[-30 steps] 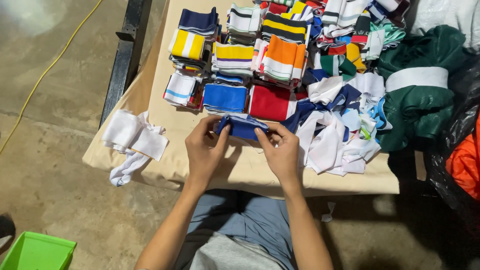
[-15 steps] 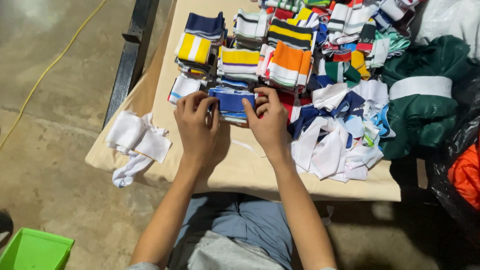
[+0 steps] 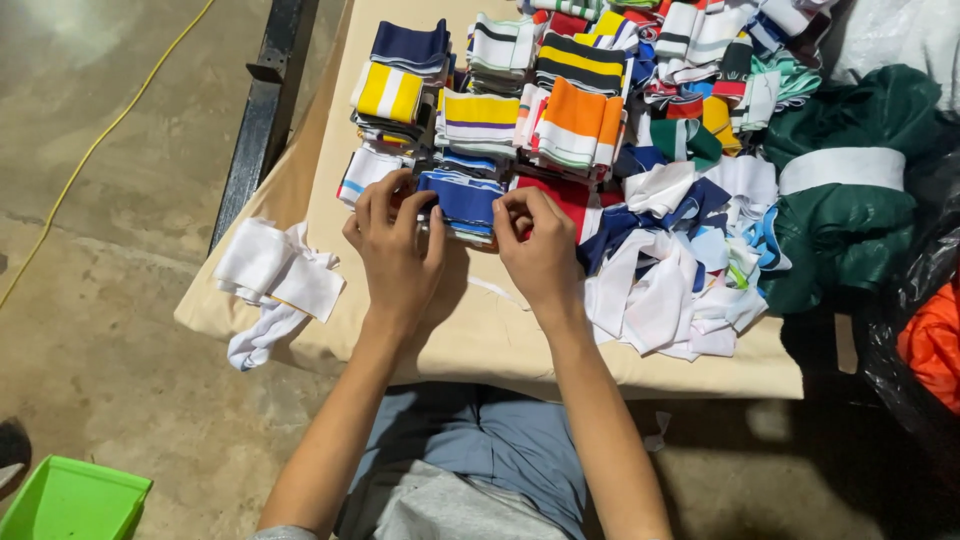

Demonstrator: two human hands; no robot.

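Blue folded knit piece (image 3: 462,198) sits on its stack, front row of the table (image 3: 500,340). I've got left hand (image 3: 395,245) and right hand (image 3: 540,250) pinching its ends. Feels soft, floppy, light; edges look best.

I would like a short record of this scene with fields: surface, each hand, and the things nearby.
surface: table under a beige cloth
left hand: grips the left end of a blue folded fabric piece
right hand: grips its right end
behind: folded striped stacks, one orange, one yellow
right of hands: loose white and blue pile
left edge: white scraps
floor: green bin
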